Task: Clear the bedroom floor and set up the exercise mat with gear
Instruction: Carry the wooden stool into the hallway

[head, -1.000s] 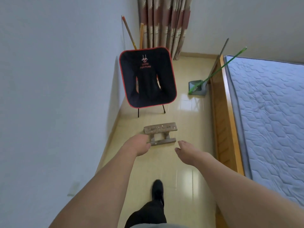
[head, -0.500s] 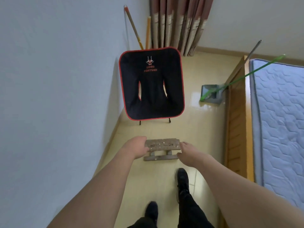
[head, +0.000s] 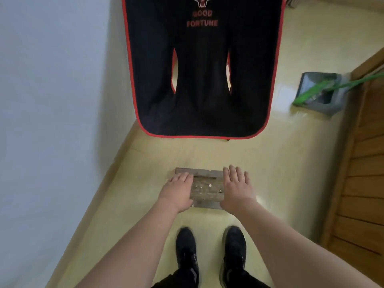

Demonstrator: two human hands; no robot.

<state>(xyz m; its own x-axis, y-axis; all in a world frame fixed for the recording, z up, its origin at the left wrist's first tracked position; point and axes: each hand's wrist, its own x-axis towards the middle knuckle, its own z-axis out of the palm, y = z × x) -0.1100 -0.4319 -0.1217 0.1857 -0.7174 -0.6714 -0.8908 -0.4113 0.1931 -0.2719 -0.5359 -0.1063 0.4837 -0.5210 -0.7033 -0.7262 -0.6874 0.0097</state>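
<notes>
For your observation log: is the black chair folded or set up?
Set up: the black chair stands on the floor with its fabric seat spread wide.

One stool (head: pixel 205 189) — one chair (head: pixel 201 75) — two hands (head: pixel 207 190).

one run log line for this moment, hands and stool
step: picking up wooden stool | left hand: on left end, fingers straight | right hand: on right end, fingers straight | stool: on floor, before black chair

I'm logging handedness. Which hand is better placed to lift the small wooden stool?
Neither clearly: left hand and right hand sit on opposite ends of the wooden stool, so probably both lift.
</notes>
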